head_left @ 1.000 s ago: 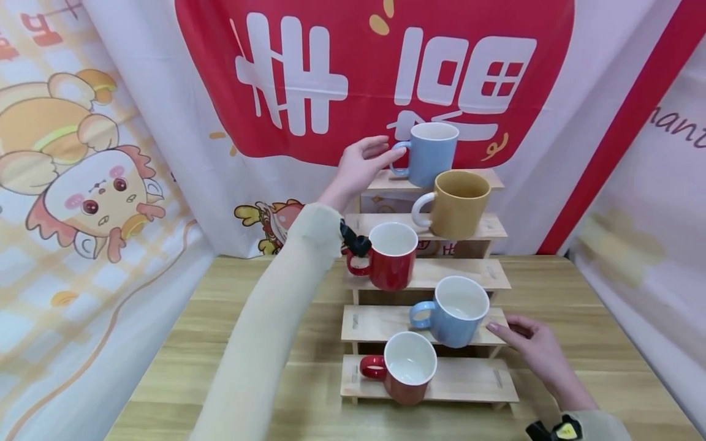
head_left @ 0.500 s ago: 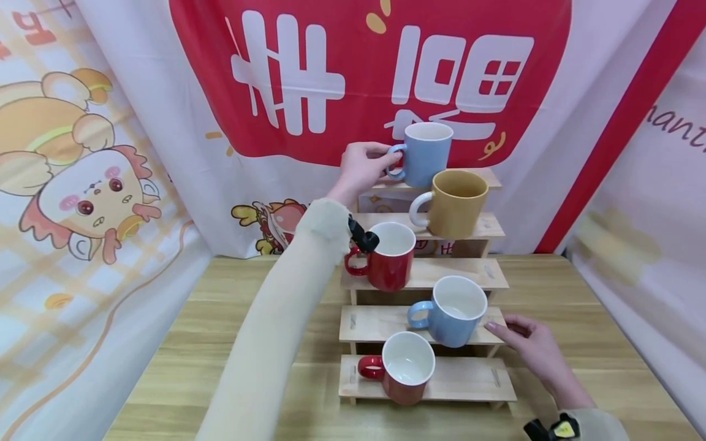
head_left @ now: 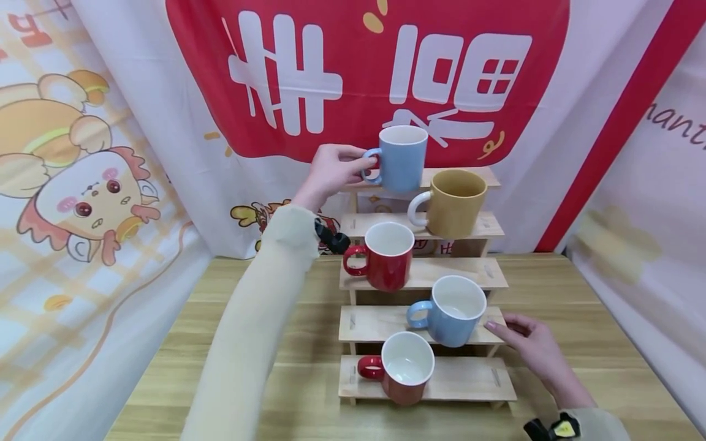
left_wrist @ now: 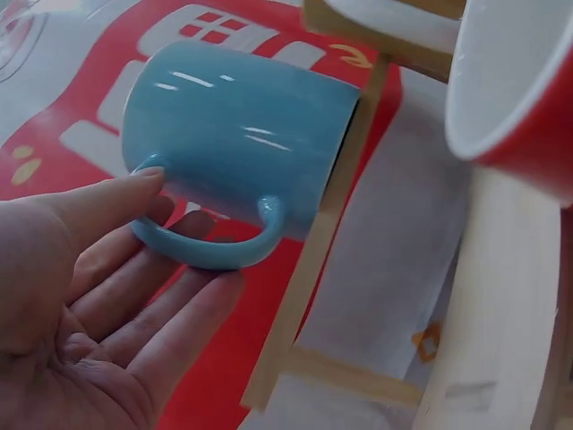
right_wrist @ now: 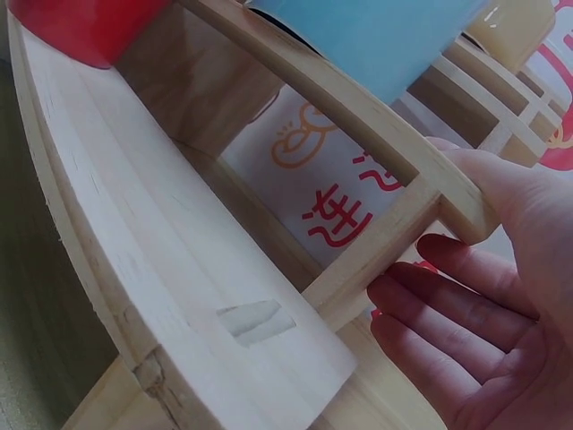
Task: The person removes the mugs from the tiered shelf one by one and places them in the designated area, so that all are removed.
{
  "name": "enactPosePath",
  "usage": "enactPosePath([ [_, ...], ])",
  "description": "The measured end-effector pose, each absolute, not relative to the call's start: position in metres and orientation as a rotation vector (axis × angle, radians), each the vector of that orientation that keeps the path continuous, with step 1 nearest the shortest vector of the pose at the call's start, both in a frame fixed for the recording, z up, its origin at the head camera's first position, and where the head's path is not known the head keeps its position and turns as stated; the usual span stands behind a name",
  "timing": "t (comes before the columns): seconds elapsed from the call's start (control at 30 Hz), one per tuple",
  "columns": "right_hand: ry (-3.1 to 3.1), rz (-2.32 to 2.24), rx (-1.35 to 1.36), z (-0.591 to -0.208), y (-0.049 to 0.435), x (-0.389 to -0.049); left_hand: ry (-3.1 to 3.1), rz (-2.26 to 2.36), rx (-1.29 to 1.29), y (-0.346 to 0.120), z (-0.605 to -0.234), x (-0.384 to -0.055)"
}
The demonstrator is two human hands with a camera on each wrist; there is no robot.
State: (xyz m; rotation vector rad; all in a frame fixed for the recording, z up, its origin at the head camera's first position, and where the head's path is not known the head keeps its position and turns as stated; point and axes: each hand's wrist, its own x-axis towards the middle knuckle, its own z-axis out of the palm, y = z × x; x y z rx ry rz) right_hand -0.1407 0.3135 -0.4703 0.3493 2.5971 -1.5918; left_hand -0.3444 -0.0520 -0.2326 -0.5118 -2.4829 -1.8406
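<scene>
Light-blue glossy ceramic mug (head_left: 404, 162) is sitting at the top tier of a pale wooden five-tier stand (head_left: 474, 375), left-of-middle on that board; can't tell whether the base is fully touching. Key relation: it's standing just to the right of the left hand (head_left: 333, 170), long axis upright, loop handle (left_wrist: 208, 254) pointing at that hand; right hand (head_left: 536, 352) is lying well apart, lower and further right, so left is nearer. Left hand is pinching the handle between thumb and fingers, outer fingers only loosely bent. Right hand is gripping the right end of the second tier from the bottom, thumb over the board, other fingers part-curled below. Mustard-yellow cylindrical mug with white handle (head_left: 456, 205) is standing one tier down, to the right. Head view is showing the held mug's white inside, which left wrist isn't; left wrist is showing thumb tip at the handle's upper root, fingers behind the loop. Right wrist is showing fingers under the board end, mostly hidden from the head.
</scene>
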Motion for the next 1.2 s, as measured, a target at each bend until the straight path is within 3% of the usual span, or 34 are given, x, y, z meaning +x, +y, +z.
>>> enactPosePath([
  [0.73, 2.607, -1.583, 0.340, -0.471, 0.313, -0.140, -2.277, -1.966, -0.419, -0.050, -0.243, -0.335],
  [1.2, 2.585, -1.596, 0.339, -0.469, 0.312, -0.138, -2.092, -1.906, -0.336, -0.118, -0.242, -0.311],
])
